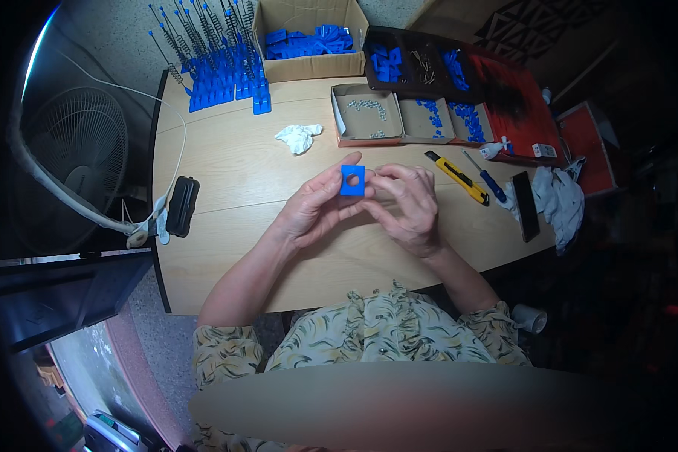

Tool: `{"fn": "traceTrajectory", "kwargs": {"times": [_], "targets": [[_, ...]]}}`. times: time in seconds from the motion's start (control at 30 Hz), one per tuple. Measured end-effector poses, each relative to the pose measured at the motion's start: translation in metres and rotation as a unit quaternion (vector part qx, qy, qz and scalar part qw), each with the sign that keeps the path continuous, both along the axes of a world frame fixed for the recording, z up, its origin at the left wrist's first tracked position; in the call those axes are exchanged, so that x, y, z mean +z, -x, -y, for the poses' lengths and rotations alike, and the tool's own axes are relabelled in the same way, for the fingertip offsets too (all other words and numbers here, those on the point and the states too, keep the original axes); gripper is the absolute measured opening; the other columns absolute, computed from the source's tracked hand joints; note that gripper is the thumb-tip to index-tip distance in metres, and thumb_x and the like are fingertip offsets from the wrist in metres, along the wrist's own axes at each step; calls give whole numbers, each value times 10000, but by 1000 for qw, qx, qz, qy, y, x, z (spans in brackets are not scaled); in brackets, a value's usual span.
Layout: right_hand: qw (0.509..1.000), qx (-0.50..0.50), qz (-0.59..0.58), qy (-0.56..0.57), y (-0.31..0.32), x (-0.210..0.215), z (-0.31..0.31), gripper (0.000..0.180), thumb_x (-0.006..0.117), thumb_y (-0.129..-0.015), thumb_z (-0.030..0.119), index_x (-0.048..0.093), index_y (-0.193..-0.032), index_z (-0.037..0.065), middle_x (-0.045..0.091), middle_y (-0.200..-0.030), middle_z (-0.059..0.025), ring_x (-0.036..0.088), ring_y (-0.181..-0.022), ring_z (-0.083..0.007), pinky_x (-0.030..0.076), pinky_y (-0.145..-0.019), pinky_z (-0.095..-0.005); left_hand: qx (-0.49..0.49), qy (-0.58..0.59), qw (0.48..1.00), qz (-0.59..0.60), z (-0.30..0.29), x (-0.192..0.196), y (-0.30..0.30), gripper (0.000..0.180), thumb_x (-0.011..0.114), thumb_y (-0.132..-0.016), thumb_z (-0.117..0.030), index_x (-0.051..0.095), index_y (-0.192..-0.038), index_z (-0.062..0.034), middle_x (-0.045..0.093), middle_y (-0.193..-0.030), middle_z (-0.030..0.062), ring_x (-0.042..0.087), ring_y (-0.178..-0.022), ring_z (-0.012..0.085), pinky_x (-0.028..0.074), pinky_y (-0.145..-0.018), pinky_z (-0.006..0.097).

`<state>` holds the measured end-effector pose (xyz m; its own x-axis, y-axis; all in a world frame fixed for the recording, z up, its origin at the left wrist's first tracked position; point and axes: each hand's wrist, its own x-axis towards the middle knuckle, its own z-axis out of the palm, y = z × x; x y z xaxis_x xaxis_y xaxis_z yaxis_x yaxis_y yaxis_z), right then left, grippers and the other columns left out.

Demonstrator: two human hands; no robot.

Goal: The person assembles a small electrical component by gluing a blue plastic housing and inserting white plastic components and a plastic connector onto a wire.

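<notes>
**Blue square piece held between both hands over the table**

The left hand [313, 207] pinches a blue square piece with a round hole [352, 181] between thumb and fingers, above the middle of the wooden table [226, 173]. The right hand [408, 205] has its fingers curled, its tips meeting the piece's right edge. A steady pinch on the edges, leaving the hole uncovered, would probably serve best.

At the far edge stands an open cardboard box [309, 38] of blue parts. Right of it lie shallow brown trays [399, 117], with a small white carton [544, 151] farther right.
</notes>
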<state>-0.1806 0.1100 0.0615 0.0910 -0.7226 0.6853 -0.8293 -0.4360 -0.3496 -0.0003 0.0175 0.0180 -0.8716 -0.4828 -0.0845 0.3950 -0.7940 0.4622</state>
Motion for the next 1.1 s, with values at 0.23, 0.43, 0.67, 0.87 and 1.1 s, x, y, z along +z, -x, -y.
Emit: {"fn": "traceTrajectory", "kwargs": {"times": [0.23,0.43,0.67,0.87,1.1], "targets": [[995,-75,63,-25,35,-4,-30,321,759,-734,-62,659,-1031,7,645,-1062,-127,629,-945,-261,495,-840,-346,-25,-21,999,-20,12,-7,0,533,490,-1036,-268,326,-1496,-55,556,-1352,155,648,-1106,251,573,-896,347],[928,-76,340,-130,59,-9,-44,210,659,-887,24,653,-1092,-20,633,-931,-66,614,-848,-137,495,-744,-264,-35,148,978,143,0,7,-1,365,533,-1021,-247,529,-1307,-21,662,-1172,189,699,-920,202,564,-731,252],[902,114,327,-256,26,-18,-39,188,719,-881,94,668,-1007,-35,635,-793,-29,593,-651,-82,488,-567,-239,-139,191,945,226,-14,9,3,202,594,-995,-248,589,-965,-48,709,-998,148,697,-702,165,545,-591,236],[679,152,626,-352,23,-26,-39,145,659,-938,117,627,-987,-16,677,-863,-74,649,-635,-102,556,-577,-226,-65,180,965,182,-10,5,3,293,624,-976,-230,609,-1157,0,689,-1031,101,688,-845,147,554,-688,246],[549,168,739,-353,0,-32,-32,246,658,-948,215,601,-1008,-17,691,-895,-103,672,-662,-120,569,-598,-240,19,180,972,150,-15,1,6,564,767,-864,-206,541,-1324,29,631,-1212,120,639,-1031,203,540,-895,348]]}}
